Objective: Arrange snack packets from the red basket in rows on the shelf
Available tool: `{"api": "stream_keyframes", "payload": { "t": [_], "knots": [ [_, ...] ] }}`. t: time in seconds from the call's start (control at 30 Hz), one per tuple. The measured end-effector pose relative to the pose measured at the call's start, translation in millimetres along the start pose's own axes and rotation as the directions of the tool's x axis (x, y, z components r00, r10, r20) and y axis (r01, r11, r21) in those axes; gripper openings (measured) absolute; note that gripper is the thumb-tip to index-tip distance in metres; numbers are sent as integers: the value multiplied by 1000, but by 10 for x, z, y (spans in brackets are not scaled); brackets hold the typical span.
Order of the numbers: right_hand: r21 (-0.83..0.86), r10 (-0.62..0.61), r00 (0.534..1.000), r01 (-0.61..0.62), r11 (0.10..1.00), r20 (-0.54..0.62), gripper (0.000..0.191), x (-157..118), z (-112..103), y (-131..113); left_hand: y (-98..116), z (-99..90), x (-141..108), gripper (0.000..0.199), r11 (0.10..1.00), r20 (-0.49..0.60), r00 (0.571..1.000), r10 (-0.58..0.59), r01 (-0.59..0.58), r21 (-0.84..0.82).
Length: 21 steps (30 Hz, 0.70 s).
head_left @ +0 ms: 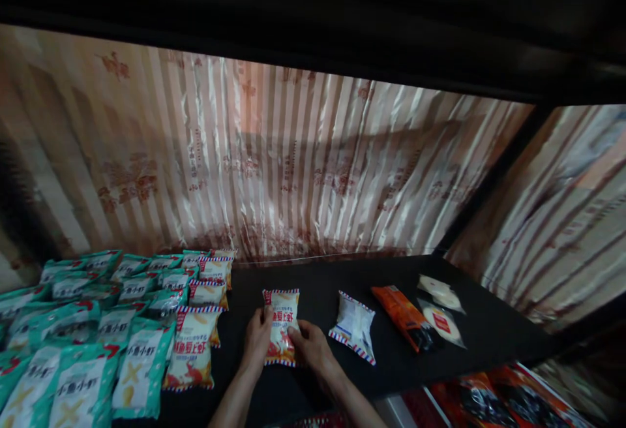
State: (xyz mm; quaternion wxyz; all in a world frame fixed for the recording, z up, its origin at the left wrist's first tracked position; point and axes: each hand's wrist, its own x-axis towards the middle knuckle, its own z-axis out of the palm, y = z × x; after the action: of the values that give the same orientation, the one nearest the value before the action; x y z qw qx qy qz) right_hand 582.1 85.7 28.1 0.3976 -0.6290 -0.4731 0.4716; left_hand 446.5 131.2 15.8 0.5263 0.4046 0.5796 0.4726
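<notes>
The left hand (255, 342) and right hand (313, 346) pinched a snack packet (281, 325) by its sides over the black shelf (313, 278), right of matching packets (192, 353), apparently positioning it, which called for even pressure.

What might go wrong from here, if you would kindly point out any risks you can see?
The left hand and right hand hold the snack bag from both sides, so squeezing hard might crease it or crush its contents.

A wide swing to the left could knock the column of matching bags out of line, as it stands close beside the left hand.

Moving right could nudge the silver-backed bag, which lies askew near the right hand.
</notes>
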Motion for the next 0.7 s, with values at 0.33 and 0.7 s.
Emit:
{"api": "stream_keyframes", "payload": {
  "t": [0.33,0.7],
  "knots": [
    [-123,6,999,-12,992,-50,31,530,272,-203,-33,-105,148,40,843,-36,958,283,-231,487],
    [-99,-23,998,17,995,-52,29,979,459,-145,-236,-50,388,41,670,-76,868,490,-319,670]
  ]
}}
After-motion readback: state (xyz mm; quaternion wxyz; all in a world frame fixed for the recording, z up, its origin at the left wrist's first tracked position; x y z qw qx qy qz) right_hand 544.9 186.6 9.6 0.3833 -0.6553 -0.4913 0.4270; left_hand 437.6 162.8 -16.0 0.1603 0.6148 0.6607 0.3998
